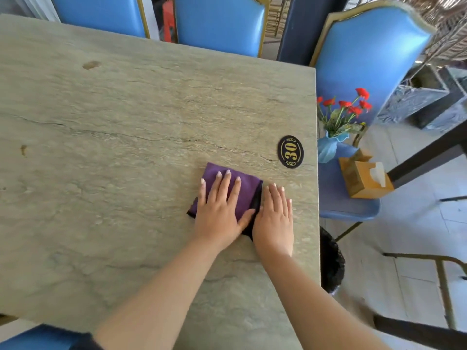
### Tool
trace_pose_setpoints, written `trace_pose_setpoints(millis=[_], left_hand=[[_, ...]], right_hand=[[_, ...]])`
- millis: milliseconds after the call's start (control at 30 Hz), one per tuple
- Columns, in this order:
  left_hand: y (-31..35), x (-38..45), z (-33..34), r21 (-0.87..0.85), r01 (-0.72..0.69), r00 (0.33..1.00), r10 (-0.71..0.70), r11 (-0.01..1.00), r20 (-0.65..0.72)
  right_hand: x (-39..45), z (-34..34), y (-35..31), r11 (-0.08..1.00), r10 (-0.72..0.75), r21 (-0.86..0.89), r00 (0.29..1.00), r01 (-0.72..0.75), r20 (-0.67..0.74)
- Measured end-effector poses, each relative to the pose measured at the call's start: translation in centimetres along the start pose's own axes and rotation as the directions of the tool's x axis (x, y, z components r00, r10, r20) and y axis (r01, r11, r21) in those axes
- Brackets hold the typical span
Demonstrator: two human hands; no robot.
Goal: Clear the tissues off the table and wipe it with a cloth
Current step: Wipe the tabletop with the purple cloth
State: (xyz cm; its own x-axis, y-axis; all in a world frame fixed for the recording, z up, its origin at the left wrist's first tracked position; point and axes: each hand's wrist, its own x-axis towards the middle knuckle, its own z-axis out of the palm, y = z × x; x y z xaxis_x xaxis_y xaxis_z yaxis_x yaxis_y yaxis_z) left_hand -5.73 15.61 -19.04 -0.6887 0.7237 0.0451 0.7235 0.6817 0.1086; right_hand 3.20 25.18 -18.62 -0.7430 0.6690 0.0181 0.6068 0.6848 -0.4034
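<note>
Lying folded into a flat purple pad, the cloth (241, 188) at about four o'clock on the tabletop (126, 122), near the right edge and just below the oval number plate (290, 152). Pinned there under the left hand (219, 210), palm down, fingers (223, 184) spread open and pressing flat, gripping nothing; probably folded thick so the palm can push it evenly. Resting beside it at three o'clock, the right hand (274, 218), also flat and open, its inner edge touching the cloth's dark hem, seemingly steadying or squaring the fold. Reaching in from six o'clock, both forearms nearly parallel, wrists low. No tissues showing on the tabletop, so clearing seems done and wiping looks to be the step in hand; two brown stains (91, 64) waiting at ten o'clock. Parked off to three o'clock on a blue chair seat (336, 198), a wooden tissue box (364, 178) and a vase of red flowers (336, 127), likely moved aside for the wipe.
</note>
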Motion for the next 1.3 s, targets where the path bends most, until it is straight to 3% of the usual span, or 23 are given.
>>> trace_pose_setpoints(millis=[100, 233, 333, 500, 600, 767, 867, 1000, 1200, 1300], left_hand=[[-2.1, 3.0, 0.0, 0.037, -0.01, 1.0, 0.009, 0.999, 0.027], [-5.9, 6.6, -0.8, 0.04, 0.16, 0.978, -0.164, 0.986, 0.129], [-6.0, 5.5, -1.1, -0.004, 0.216, 0.969, -0.214, 0.976, 0.126], [-3.3, -3.4, -1.5, 0.002, 0.04, 0.993, -0.04, 0.999, 0.113], [-5.8, -6.7, -1.7, 0.064, -0.047, 0.99, 0.038, 0.997, 0.136], [-9.1, -3.4, -2.1, 0.049, 0.275, 0.952, -0.279, 0.96, 0.125], [-7.5, -3.8, -2.2, 0.015, 0.341, 0.932, -0.34, 0.94, 0.129], [-5.7, -7.5, -3.1, 0.015, 0.321, 0.91, -0.313, 0.947, 0.272], [0.4, -11.6, -4.2, 0.032, 0.335, 0.815, -0.307, 0.942, 0.492], [5.2, -12.3, -3.5, 0.038, 0.28, 0.832, -0.262, 0.959, 0.489]], right_hand=[[0.3, 0.2, 0.1, 1.0, -0.017, 0.007, 1.0, 0.017, -0.022], [0.7, 0.3, 0.3, 0.999, -0.014, 0.032, 1.0, 0.014, -0.019], [0.8, 0.4, 0.1, 1.0, -0.012, -0.021, 1.0, 0.012, -0.006], [0.6, -0.1, -0.3, 1.0, -0.011, -0.012, 1.0, 0.011, 0.017], [0.6, -0.2, -0.2, 1.0, -0.013, -0.004, 1.0, 0.013, 0.018], [0.7, 0.0, 0.0, 0.999, -0.018, -0.031, 1.0, 0.019, 0.024], [0.7, 0.0, 0.1, 0.999, -0.035, -0.036, 0.999, 0.036, 0.035], [0.7, -0.8, 0.6, 0.997, -0.072, 0.012, 0.993, 0.071, 0.096], [-2.3, -2.9, 2.0, 0.974, -0.19, 0.161, 0.962, 0.16, 0.196], [-4.3, -3.9, 3.3, 0.941, -0.211, 0.307, 0.958, 0.144, 0.196]])
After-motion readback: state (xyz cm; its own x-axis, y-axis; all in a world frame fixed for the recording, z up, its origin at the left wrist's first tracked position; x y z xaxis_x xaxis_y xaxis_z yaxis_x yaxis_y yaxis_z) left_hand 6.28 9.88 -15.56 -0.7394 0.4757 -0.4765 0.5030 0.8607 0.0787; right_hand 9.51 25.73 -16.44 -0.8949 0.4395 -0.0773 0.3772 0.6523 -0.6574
